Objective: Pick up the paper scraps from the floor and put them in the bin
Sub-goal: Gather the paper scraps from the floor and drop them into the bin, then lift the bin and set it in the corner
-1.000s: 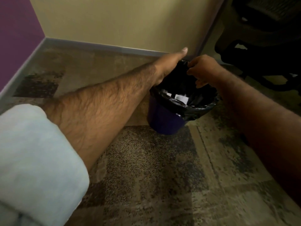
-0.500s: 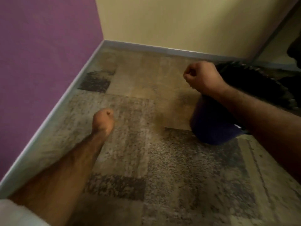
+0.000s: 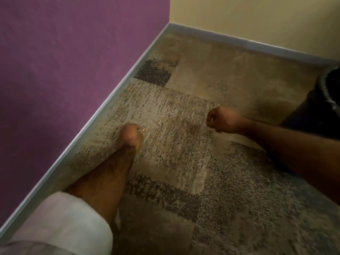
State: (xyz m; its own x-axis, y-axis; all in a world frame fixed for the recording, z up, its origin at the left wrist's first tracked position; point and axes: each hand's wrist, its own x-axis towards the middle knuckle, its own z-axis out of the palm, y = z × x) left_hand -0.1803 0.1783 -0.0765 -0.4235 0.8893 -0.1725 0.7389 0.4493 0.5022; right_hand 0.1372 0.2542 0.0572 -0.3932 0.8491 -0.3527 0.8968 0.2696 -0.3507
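Both hands out over the patterned carpet floor (image 3: 184,126), fingers curled in. Left hand (image 3: 131,135) is low over the carpet nr the grey baseboard (image 3: 88,124), closed into a loose fist; a tiny pale/orange fleck (image 3: 143,129) shows at its fingertips, too small & blurred to say if it's a paper scrap or whether it's pinched. Rolled pale sleeve (image 3: 62,223) on the left forearm at bottom left. Right hand (image 3: 223,119) is fisted too, held off to the right w/ a small light glint at the thumb side, can't tell what that is or if anything is held inside. Hands are well apart from each other. Bin (image 3: 323,100) sits at the far right edge, only partly in frame: dark body w/ black liner folded over the rim, just behind the right forearm. Its inside isn't visible. No clear paper scraps on the carpet in view, frame is motion-blurred. Purple wall (image 3: 64,61) on the left, cream wall (image 3: 257,17) at the back, meeting in the corner
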